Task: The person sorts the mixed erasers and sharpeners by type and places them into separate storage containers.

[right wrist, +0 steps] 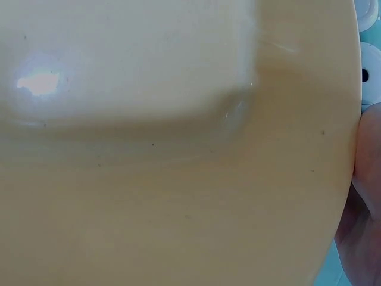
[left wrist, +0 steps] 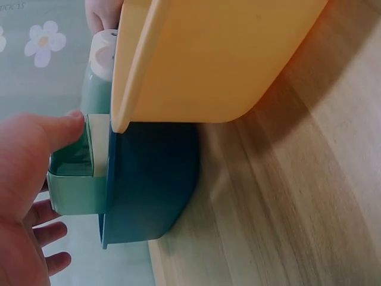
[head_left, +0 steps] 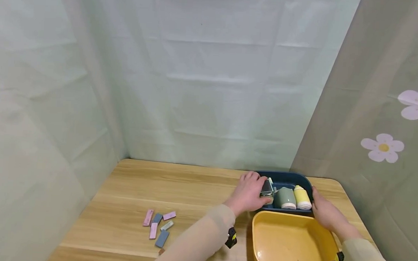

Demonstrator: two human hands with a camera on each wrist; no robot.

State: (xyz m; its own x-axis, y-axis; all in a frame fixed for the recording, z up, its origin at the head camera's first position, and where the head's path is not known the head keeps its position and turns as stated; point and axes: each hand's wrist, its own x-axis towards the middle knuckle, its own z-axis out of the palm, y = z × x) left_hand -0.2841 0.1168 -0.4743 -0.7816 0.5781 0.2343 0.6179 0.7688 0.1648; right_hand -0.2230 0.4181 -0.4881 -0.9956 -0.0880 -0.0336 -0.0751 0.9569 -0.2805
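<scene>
A dark blue tray (head_left: pixel 285 177) stands at the back right of the table. At its left end my left hand (head_left: pixel 250 191) holds a green clear-topped container (left wrist: pixel 77 192), thumb on one side and fingers behind it. Beside that container in the tray lie a grey-green bottle-like item (head_left: pixel 285 197) with a white end and a yellow bottle (head_left: pixel 301 197) with a white end. My right hand (head_left: pixel 327 211) grips the tray's right rim, close by the yellow bottle; its far fingers are hidden. In the right wrist view only part of this hand (right wrist: pixel 370 161) shows.
In front of the blue tray stands a yellow tray (head_left: pixel 295 245), close against it. Several pink, grey-blue and pale small blocks (head_left: pixel 162 238) lie on the wooden table (head_left: pixel 127 205) at left. Curtains (head_left: pixel 213 107) hang behind and along both sides.
</scene>
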